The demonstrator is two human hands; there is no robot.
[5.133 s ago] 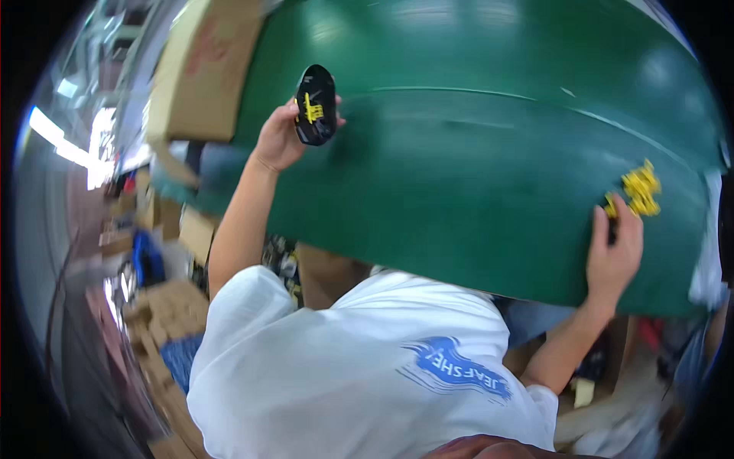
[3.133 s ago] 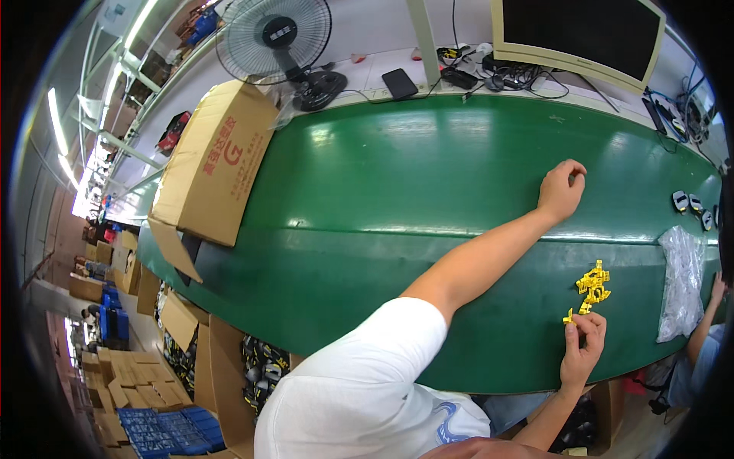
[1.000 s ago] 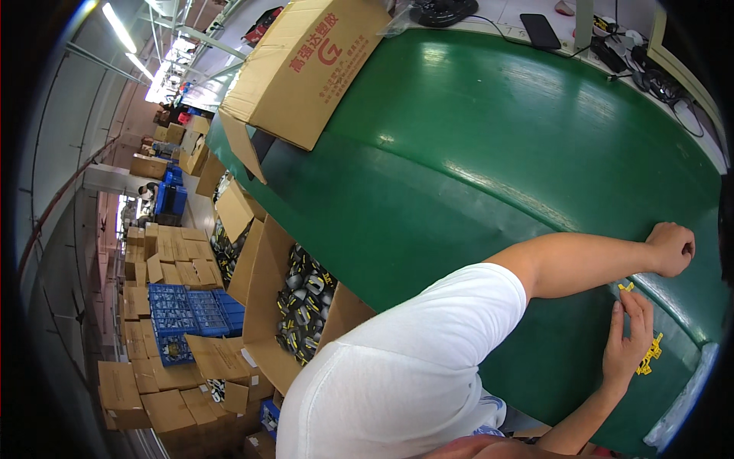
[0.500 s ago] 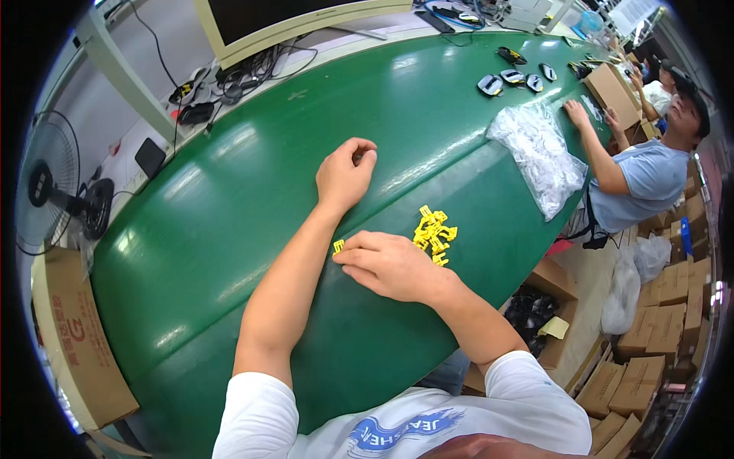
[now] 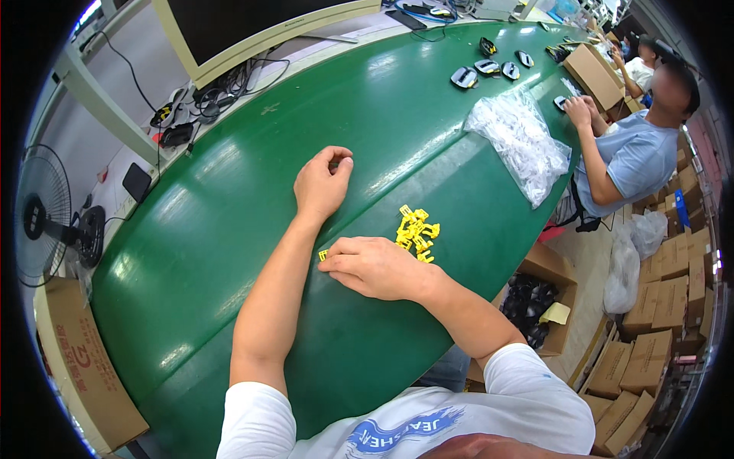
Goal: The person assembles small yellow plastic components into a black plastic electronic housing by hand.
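Observation:
My left hand (image 5: 323, 183) rests on the green tabletop (image 5: 229, 183) with its fingers curled in and the thumb close to them. Whatever lies inside the curl, if anything, is hidden. Nearer to me, my right hand (image 5: 375, 268) reaches across from the right, palm down, with thumb and fingers pinched together. At its fingertips a small yellow plastic part (image 5: 323, 255) pokes out, beside my left forearm. A loose pile of several similar yellow plastic parts (image 5: 417, 232) lies just beyond my right hand.
A clear bag of white pieces (image 5: 520, 145) lies to the right. Several dark oval shells (image 5: 487, 67) lie beyond it. A co-worker (image 5: 631, 161) handles a small piece at the right edge. A monitor (image 5: 260, 30), cables and a fan (image 5: 46, 222) stand left; cartons (image 5: 657, 306) fill the right floor.
The whole view has shifted, so the tabletop things sit further left in it. My hands keep nearly the same pose. The co-worker's hands have come together on a small piece.

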